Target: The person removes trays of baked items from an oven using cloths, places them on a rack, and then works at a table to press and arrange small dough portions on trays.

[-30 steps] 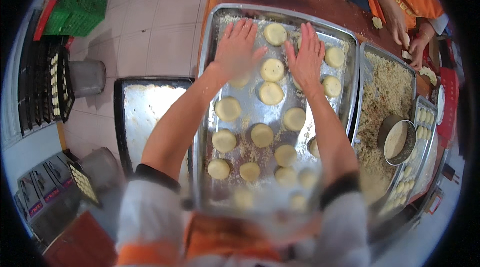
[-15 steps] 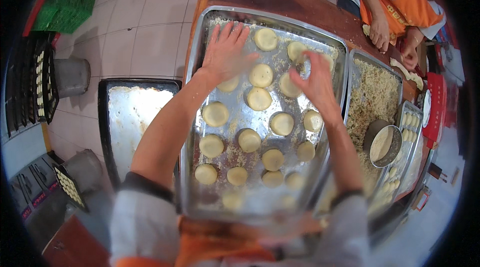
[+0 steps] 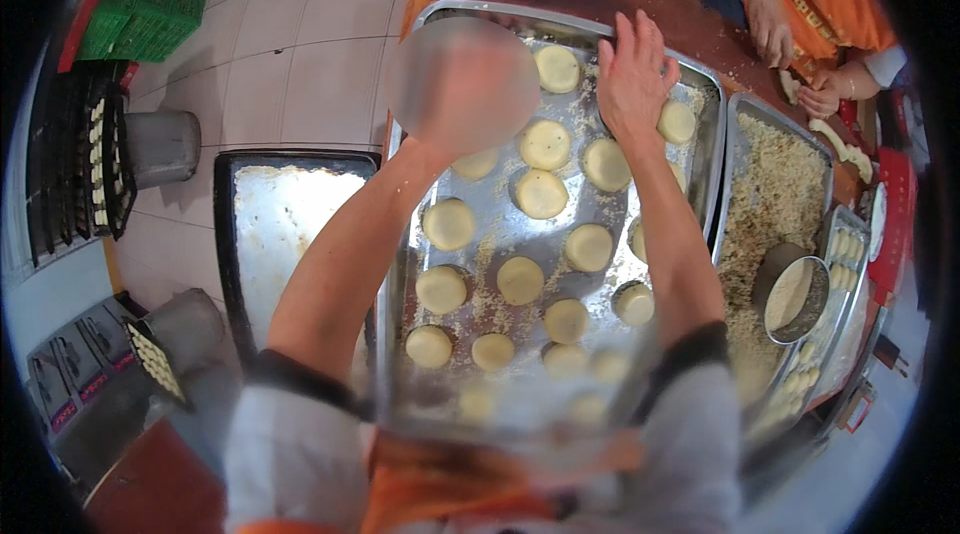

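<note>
Round, pale, flattened dough pieces (image 3: 547, 145) lie scattered over a large metal tray (image 3: 400, 399) dusted with crumbs. My right hand (image 3: 632, 79) rests palm down at the far right part of the tray, fingers stretched out. The spot under its palm is hidden; one dough round (image 3: 676, 122) shows just to its right. Over the far left corner is my left hand (image 3: 462, 84), smeared by a blur that hides its fingers and whatever lies beneath. A partly covered dough round (image 3: 476, 165) sits just below that wrist.
Right of the tray stands a pan of crumbly filling (image 3: 768, 184) with a round metal tin (image 3: 792, 294) in it, then a tray of small dough pieces (image 3: 845, 246). A blackened baking tray (image 3: 228, 264) lies left. Across the table, a co-worker's hands (image 3: 825, 94) handle dough.
My right hand has moved farther up the tray and flattened, its fingers now straight instead of curled. My left hand is now blurred. The whole view has shifted slightly.
</note>
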Tool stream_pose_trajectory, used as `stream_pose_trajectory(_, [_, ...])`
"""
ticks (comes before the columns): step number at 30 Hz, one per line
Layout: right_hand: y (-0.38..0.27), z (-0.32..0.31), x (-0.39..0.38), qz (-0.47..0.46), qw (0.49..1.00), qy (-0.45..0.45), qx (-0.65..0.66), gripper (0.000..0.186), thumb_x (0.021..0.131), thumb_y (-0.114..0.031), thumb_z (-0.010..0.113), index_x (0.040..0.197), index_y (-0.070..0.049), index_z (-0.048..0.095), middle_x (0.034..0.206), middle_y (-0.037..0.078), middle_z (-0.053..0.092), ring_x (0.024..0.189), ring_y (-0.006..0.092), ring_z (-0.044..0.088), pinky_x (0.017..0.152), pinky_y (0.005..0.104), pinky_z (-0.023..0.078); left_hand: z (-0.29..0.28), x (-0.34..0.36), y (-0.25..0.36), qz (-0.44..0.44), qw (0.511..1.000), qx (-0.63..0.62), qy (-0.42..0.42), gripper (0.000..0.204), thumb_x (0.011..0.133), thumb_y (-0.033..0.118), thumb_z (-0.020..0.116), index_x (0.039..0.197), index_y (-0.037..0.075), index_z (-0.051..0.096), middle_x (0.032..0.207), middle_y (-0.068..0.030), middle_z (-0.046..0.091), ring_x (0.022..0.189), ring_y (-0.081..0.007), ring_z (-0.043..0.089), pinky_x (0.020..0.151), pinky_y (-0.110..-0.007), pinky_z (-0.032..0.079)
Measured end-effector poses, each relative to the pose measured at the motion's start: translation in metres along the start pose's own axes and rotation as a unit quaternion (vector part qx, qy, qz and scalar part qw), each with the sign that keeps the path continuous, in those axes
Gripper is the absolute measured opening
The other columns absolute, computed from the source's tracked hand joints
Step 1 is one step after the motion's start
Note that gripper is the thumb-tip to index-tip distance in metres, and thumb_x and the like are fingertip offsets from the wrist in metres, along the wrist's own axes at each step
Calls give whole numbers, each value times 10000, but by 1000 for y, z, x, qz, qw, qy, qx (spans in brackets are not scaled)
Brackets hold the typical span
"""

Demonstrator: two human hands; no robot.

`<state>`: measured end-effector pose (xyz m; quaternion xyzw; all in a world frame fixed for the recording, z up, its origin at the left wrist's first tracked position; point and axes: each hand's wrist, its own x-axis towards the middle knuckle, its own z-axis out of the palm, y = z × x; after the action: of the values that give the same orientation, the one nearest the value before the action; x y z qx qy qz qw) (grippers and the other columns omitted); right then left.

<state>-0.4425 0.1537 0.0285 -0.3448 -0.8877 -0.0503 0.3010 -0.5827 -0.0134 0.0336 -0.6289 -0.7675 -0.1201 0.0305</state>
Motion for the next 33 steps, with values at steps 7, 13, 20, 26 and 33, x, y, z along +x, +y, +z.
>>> stream_pose_trajectory(7, [-7, 23, -8, 9, 1000, -10, -18, 512, 886, -375, 426, 1339, -148, 350, 1387, 84, 331, 1281, 254, 290, 1014, 590, 125, -23, 0, -3, -147, 972, -40, -178, 672, 689, 454, 659, 1196, 51, 482, 1200, -218, 454, 1146, -348, 406, 928, -462, 336])
stream_pose_trajectory(13, [-9, 23, -4, 25, 1000, -2, 12, 526, 872, -407, 437, 1314, -124, 393, 1366, 95, 361, 1275, 256, 300, 1025, 588, 119, -21, -13, -16, -101, 984, -144, 4, 586, 622, 307, 743, 1082, 23, 518, 1042, -209, 505, 990, -371, 472, 854, -440, 384])
stream_pose_trajectory(20, [-6, 24, -4, 27, 1000, -3, 2, 530, 864, -409, 451, 1291, -96, 414, 1336, 73, 402, 1253, 239, 321, 1028, 575, 119, -22, -13, 61, 24, 986, -165, -12, 548, 583, 183, 731, 1060, 8, 525, 1041, -196, 503, 980, -367, 467, 847, -426, 391])
stream_pose_trajectory(26, [-6, 23, -5, 26, 1000, -8, 2, 531, 864, -406, 454, 1285, -84, 417, 1325, 62, 416, 1249, 227, 324, 1039, 562, 108, -6, -4, 61, 1, 986, -169, -2, 538, 596, 173, 722, 1067, 5, 524, 1020, -185, 507, 955, -353, 475, 830, -406, 400])
stream_pose_trajectory(33, [-4, 22, -7, 44, 998, -47, -8, 535, 889, -436, 406, 1312, -111, 379, 1342, 43, 394, 1278, 216, 283, 1048, 544, 72, 0, -17, 55, 30, 976, -214, -12, 484, 670, 223, 691, 1067, 5, 521, 1062, -179, 499, 986, -356, 469, 858, -416, 382])
